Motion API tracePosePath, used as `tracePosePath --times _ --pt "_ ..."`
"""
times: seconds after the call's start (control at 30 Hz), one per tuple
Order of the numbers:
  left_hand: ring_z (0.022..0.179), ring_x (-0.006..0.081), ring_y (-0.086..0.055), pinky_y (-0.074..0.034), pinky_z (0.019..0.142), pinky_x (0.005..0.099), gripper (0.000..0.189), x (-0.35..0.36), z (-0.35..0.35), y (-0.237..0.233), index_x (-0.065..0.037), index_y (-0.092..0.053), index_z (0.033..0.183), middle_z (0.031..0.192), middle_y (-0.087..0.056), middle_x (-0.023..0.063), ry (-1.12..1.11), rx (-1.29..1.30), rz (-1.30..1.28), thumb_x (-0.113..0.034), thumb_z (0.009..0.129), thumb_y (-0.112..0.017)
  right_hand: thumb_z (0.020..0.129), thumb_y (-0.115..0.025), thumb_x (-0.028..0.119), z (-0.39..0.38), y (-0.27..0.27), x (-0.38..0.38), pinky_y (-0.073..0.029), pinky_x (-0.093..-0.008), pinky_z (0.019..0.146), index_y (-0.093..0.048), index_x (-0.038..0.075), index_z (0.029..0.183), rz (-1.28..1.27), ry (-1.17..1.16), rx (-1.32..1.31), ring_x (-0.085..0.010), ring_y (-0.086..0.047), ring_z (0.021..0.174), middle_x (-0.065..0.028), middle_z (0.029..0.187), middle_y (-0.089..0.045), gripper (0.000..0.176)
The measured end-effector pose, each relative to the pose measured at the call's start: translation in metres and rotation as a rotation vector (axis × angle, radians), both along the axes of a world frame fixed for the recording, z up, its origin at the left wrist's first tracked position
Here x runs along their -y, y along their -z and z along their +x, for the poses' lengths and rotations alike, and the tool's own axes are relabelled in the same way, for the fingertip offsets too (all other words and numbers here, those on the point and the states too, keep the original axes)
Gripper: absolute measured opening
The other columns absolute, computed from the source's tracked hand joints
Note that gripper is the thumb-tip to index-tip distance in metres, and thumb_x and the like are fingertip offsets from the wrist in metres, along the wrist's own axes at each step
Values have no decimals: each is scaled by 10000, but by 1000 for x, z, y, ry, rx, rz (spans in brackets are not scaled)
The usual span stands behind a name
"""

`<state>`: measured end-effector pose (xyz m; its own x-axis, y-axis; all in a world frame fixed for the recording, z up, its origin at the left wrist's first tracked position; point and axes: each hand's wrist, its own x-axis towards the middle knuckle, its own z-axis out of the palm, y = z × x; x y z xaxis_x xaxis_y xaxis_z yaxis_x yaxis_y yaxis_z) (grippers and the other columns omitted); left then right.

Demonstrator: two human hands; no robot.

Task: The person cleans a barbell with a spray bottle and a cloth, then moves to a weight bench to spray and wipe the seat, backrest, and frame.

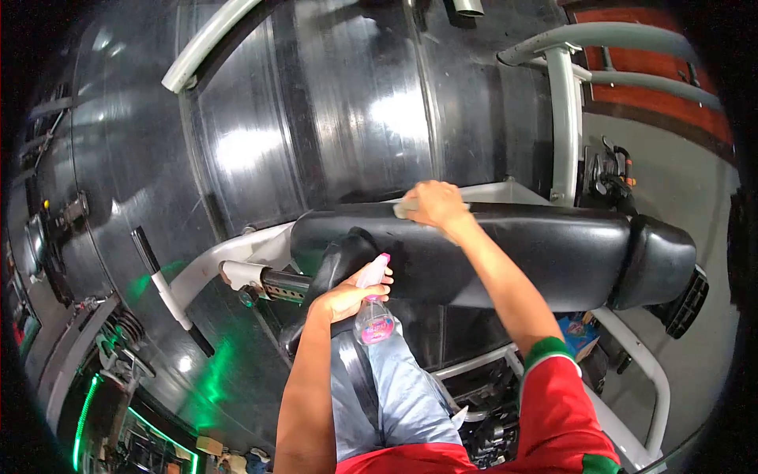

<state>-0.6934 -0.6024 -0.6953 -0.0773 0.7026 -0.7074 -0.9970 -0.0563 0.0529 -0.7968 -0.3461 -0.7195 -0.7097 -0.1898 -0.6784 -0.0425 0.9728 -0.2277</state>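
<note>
Cloth (403, 209) sits at the far edge of the black pad (545, 257), pinched by our right fingers (418, 192) (left fingers (374, 291) wrap the bottle (374, 325)). We want even pressure round the curve, bottle clear of the pad.

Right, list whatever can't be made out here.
Head view: most of the pale cloth, hidden by the right hand.
Head view: wording on the pink label of the clear plastic spray bottle, too small and blurred.
Head view: details beside the green light strip, small and dim.
</note>
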Motion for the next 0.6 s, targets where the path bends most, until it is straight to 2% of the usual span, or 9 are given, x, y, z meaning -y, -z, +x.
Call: tracePosePath --times 0.07,0.17,0.2,0.27,0.33,0.4,0.43,0.53,0.6 --pt "1060 151 -589 -506 937 333 540 -1 -1 1 -108 -535 1343 1222 -576 47 -4 31 6 -47 850 -749 773 -725 379 -14 27 27 -541 -402 901 -777 194 1038 7 67 194 -290 -699 1031 -99 1092 -734 327" --pt "1054 153 -585 -504 918 336 505 -1 -3 -2 -108 -544 1311 1190 -577 40 -10 8 11 -60 850 -747 742 -723 370 -28 46 46 -539 -397 912 -790 176 1002 126 7 244 -293 -703 1036 -102 1093 -739 332" --pt "1053 154 -583 -504 910 337 488 -1 -2 -1 -108 -549 1295 1181 -576 39 -9 -4 28 -66 850 -747 742 -723 370 -32 41 43 -539 -397 912 -790 176 1002 126 4 247 -293 -703 1036 -102 1093 -739 332" --pt "1052 152 -577 -498 900 336 456 -3 1 2 -108 -557 1264 1167 -575 37 -32 -10 27 -78 851 -747 758 -662 513 -45 18 23 -560 -421 841 -810 200 850 145 -52 434 -298 -718 948 -88 925 -756 358" --pt "1057 148 -571 -494 899 333 460 -2 2 3 -111 -559 1264 1170 -575 36 -26 -31 49 -84 848 -753 676 -719 383 -51 11 -6 -560 -364 844 -815 186 839 265 -67 509 -252 -724 965 -75 962 -766 273" --pt "1057 146 -570 -492 898 329 463 -3 1 -1 -112 -560 1266 1171 -575 34 -36 -30 36 -91 848 -757 660 -719 425 -63 -24 -30 -562 -353 805 -816 180 838 183 144 624 -240 -727 909 -68 924 -767 317" --pt "1057 144 -569 -490 897 325 466 -4 1 -2 -112 -560 1269 1172 -575 33 -42 -31 22 -99 849 -761 659 -714 462 -59 -17 -44 -555 -356 772 -812 164 830 149 214 625 -233 -721 833 -59 896 -765 357" --pt "1047 144 -572 -490 892 322 470 -3 3 1 -111 -560 1271 1175 -576 31 -31 -50 23 -111 850 -768 682 -698 481 -53 2 -44 -546 -372 751 -805 147 823 62 92 521 -224 -712 808 -54 873 -761 377" --pt "1049 143 -575 -490 891 321 470 -4 3 1 -113 -558 1273 1176 -576 31 -26 -41 23 -113 852 -767 697 -682 507 -51 16 -26 -543 -380 777 -801 145 866 58 76 551 -235 -707 827 -66 883 -758 417"
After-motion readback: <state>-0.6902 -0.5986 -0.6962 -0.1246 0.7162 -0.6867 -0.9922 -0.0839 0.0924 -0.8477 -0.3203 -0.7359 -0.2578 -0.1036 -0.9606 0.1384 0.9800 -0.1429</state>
